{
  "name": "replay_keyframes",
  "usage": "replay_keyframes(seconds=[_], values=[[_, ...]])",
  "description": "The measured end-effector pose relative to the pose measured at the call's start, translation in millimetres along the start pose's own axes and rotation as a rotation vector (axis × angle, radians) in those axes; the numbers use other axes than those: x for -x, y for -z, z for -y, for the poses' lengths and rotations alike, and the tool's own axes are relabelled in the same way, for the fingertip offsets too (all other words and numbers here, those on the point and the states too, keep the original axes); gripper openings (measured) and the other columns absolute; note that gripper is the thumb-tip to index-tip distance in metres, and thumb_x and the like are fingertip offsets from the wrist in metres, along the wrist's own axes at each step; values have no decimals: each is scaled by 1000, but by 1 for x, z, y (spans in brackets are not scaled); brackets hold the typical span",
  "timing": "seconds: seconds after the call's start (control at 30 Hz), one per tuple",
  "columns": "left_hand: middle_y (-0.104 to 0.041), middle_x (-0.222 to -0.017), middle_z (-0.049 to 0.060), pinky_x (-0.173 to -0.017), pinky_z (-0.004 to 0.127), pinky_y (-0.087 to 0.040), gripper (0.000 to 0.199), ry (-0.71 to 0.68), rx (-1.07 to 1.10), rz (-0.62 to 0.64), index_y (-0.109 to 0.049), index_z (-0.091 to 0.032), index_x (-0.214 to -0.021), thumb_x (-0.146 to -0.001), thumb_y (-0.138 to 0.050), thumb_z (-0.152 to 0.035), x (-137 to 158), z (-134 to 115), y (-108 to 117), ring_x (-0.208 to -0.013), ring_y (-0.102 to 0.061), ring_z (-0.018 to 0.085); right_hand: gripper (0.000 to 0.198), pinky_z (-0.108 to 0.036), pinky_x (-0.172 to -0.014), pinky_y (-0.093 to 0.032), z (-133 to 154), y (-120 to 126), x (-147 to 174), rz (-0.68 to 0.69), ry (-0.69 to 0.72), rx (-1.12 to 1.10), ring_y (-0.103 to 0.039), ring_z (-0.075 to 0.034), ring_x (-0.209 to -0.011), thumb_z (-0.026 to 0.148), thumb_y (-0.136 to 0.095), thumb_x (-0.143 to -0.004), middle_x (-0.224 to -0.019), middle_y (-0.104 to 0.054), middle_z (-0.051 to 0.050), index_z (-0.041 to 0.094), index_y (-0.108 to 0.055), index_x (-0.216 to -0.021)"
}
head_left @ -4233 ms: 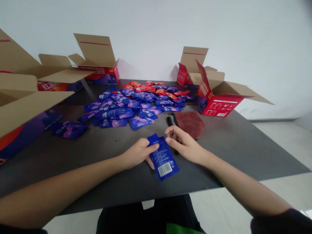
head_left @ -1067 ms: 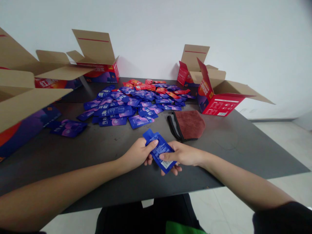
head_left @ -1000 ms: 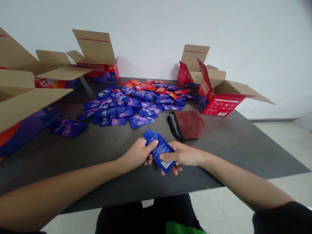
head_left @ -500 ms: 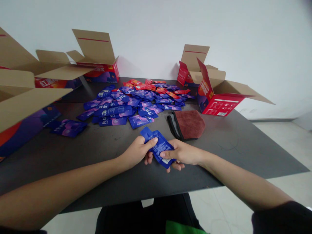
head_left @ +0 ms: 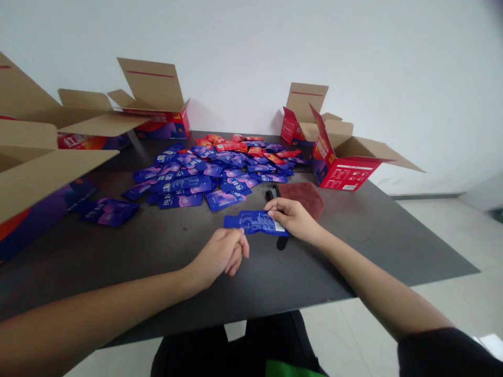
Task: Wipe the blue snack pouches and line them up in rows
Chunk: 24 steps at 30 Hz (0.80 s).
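My right hand (head_left: 293, 219) pinches the right end of a blue sachet (head_left: 253, 222) between thumb and fingers. The sachet lies level above the table, its printed back with a white barcode patch turned up. My left hand (head_left: 220, 256) is just below the sachet's left end, fingers loosely bent and slightly apart, holding nothing. Behind my right hand lies a brown-red cloth mitt (head_left: 304, 196) with a black edge, partly covered by the hand. Beyond both hands spreads a heap of blue and purple sachets (head_left: 184, 183), with red sachets (head_left: 231, 145) at its back.
Open cartons stand at the left: a near one (head_left: 51, 204), a middle one (head_left: 94, 141) and a far one (head_left: 168, 124). Two more are at the right, a red carton (head_left: 346, 175) and a smaller one (head_left: 293, 128). Several sachets (head_left: 110, 211) lie apart beside the near left carton.
My left hand has let go of the sachet and drawn back slightly down and left. My right hand has turned the sachet level and raised it toward the mitt.
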State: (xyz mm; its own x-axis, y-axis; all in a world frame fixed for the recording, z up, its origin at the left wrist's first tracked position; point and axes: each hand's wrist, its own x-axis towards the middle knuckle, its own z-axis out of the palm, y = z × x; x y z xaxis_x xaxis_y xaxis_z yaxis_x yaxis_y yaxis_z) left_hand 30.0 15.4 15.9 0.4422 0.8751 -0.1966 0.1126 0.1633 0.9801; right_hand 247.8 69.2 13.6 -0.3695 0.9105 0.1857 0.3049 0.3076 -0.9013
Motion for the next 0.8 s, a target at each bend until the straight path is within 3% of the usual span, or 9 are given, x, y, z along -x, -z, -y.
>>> replay_keyframes(seconds=[0.07, 0.17, 0.23, 0.27, 0.37, 0.47, 0.57, 0.7, 0.8], values=[[-36, -32, -2, -41, 25, -32, 52, -208, -312, 118, -50, -18, -49, -94, -25, -31, 16, -1, -3, -30, -35, 10, 17, -24, -62, -43, 1, -4, -3, 50, 41, 46, -56, -13, -68, 31, -57, -85, -78, -64, -2, 16, -63, -90], [-53, -47, 3, -55, 30, -39, 42, -750, -850, 277, -57, -18, -55, -89, -35, -30, 34, -7, -5, -48, -49, 15, 18, -28, -74, -45, 6, -8, -5, 87, 153, 246, -59, -16, -82, 29, -58, -86, -91, -66, -4, 17, -64, -98], [-66, -71, 9, -69, 36, -43, 29, -888, -1186, 196, -67, -17, -75, -87, -43, -30, 37, -12, -7, -71, -59, 22, 25, -35, -87, -42, 11, -3, -5, 33, 245, 479, -57, -21, -98, 30, -58, -86, -105, -64, -8, 18, -63, -107], [-68, -87, 12, -77, 39, -43, 27, -838, -1341, 92, -68, -16, -89, -86, -46, -30, 36, -12, -8, -86, -60, 26, 28, -38, -92, -39, 12, 2, -4, -24, 270, 600, -54, -24, -105, 32, -58, -86, -112, -61, -10, 19, -62, -110], [-60, -119, 20, -89, 47, -41, 40, -462, -1665, -170, -59, -9, -121, -86, -50, -26, 28, -7, -10, -112, -52, 36, 48, -48, -98, -31, 11, 22, 2, -201, 187, 899, -42, -32, -121, 46, -60, -82, -131, -49, -14, 20, -56, -123], [-57, -123, 24, -83, 45, -46, 45, -242, -1754, -192, -55, -6, -128, -88, -48, -25, 22, 4, -11, -111, -54, 37, 78, -54, -99, -28, 0, 35, 11, -125, 14, 1069, -36, -38, -126, 62, -61, -74, -139, -41, -17, 19, -44, -136], [-56, -125, 26, -81, 43, -47, 47, -209, -1755, -189, -52, -3, -130, -90, -46, -28, 22, 8, -13, -111, -54, 36, 77, -54, -97, -31, -9, 33, 15, -8, -91, 1152, -39, -38, -123, 64, -56, -76, -137, -43, -17, 19, -42, -138], [-57, -125, 23, -79, 42, -48, 55, -221, -1711, -171, -54, -2, -129, -89, -51, -40, 27, 5, -16, -108, -54, 34, 50, -45, -90, -40, -10, 26, 8, -77, -172, 1245, -51, -34, -108, 32, -52, -84, -122, -54, -17, 18, -50, -131], [-61, -119, 21, -83, 42, -45, 56, -274, -1714, -148, -56, -1, -127, -89, -52, -42, 33, 3, -19, -108, -53, 34, 51, -38, -84, -44, -11, 34, 3, -167, -210, 1226, -55, -31, -103, 15, -47, -80, -113, -59, -15, 18, -50, -130]])
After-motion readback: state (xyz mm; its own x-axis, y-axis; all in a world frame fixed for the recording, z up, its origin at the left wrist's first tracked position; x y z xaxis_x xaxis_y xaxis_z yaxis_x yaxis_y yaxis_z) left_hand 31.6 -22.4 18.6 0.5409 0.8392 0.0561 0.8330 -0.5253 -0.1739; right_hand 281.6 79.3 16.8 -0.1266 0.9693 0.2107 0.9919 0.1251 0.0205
